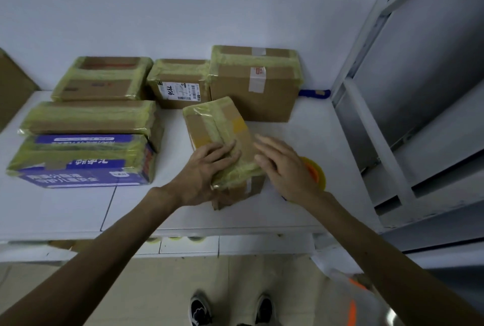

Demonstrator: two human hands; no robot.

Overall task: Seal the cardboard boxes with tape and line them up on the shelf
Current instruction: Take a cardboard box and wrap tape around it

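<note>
A small cardboard box wrapped in yellow-green tape lies slanted in the middle of the white shelf. My left hand lies flat on the box's near left part with fingers spread. Just to the right of the box, my right hand hovers with straight fingers and holds nothing. A yellow tape roll with an orange core sits on the shelf, partly hidden behind my right hand.
Several taped boxes stand on the shelf: three along the wall and, in front at left, a flat brown one and a blue printed carton. A blue tool lies by the wall. A grey metal rack rises at right.
</note>
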